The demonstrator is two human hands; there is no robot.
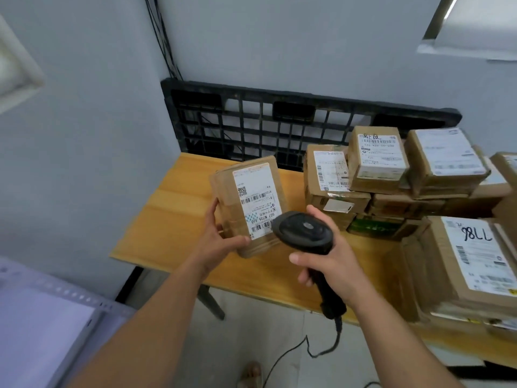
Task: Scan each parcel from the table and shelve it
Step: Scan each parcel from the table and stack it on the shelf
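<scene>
**A:** What lies closest?

**B:** At six o'clock, a black cable (pixel 321 351) trails over the floor. At eight o'clock there is the corner of a pale perforated rack (pixel 64 292).

**A:** And the hands?

**B:** The right hand (pixel 333 261), at about five o'clock from centre, has its fingers curled tight round the handle of a black scanner (pixel 305 233). The scanner's head points towards ten o'clock, at the lowest barcode on a white label (pixel 257 200).

**A:** Does the head touch the label?

**B:** I cannot tell. It overlaps the label's lower corner from this angle.

**A:** The left hand?

**B:** The left hand (pixel 221 242), at nine o'clock from the scanner, grips the parcel (pixel 249 203) by its lower left corner. The thumb lies across the front and the fingers run up the side.

**A:** So where is that parcel?

**B:** It is held up over the left part of the wooden table (pixel 173 214), tilted, with the label facing the camera.

**A:** What else is on the table?

**B:** At four o'clock a large parcel (pixel 470 264) with handwriting on its label lies on top of others. At two o'clock, farther back, are stacked parcels (pixel 377 161), several layers deep.

**A:** And behind those?

**B:** At twelve o'clock a black pallet (pixel 251 121) stands on edge against the grey wall (pixel 279 46).
</scene>
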